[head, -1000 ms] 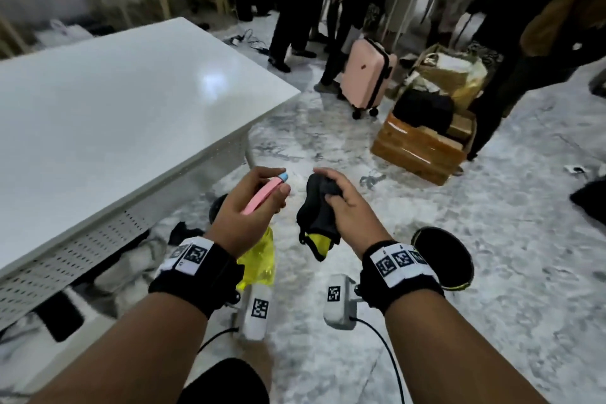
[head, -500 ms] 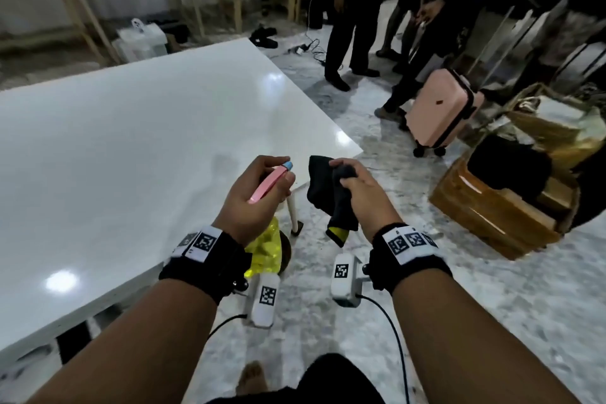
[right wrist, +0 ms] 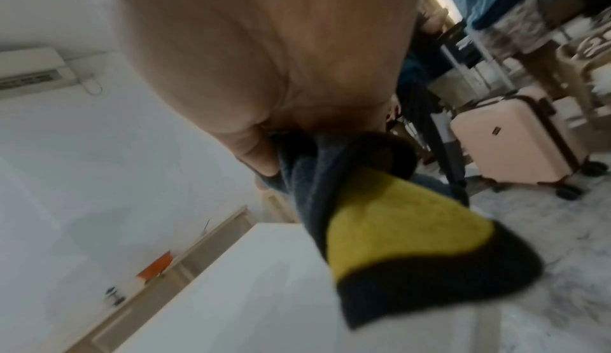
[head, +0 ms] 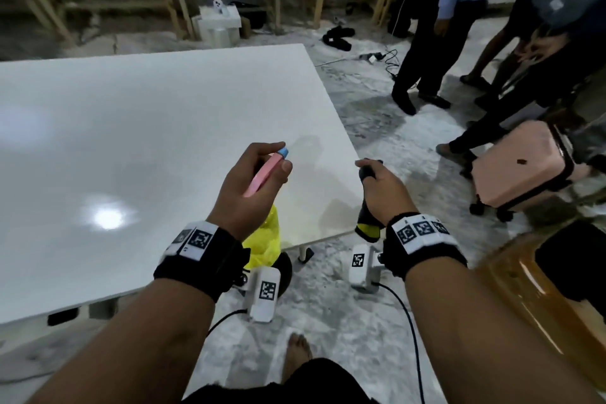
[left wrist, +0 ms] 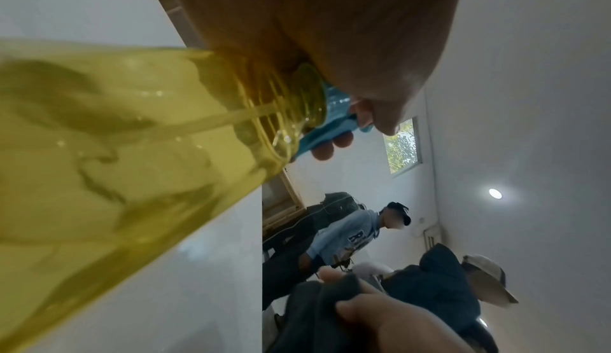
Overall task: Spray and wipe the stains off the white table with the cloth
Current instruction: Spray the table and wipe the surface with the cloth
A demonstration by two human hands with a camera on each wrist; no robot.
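Left hand (head: 252,187): fingers curled round the neck and pink trigger head of the spray bottle (head: 264,233), which it holds above the near right part of the white table (head: 131,128).
Spray bottle: one. Clear yellow plastic with liquid partly filling it, so probably light and rigid. The narrow neck under the head looks like the sound place to grip, leaving a finger free for the trigger. Wet plastic could turn slippery.
Right hand (head: 383,193): fingers clenched on the bunched cloth (right wrist: 396,230), held in the air just off the table's right corner.
Cloth: one. Dark with a yellow patch, soft and limp; the loose end hangs below the fist. It likely needs spreading flat under the palm before it wipes well.
White table: one. Glossy, hard, smooth top; no stains can be made out on it from here.
Pink suitcase (head: 521,170): one, on the floor to the right.
Bystanders: several, standing beyond the table's far right corner; an exact count is not clear.
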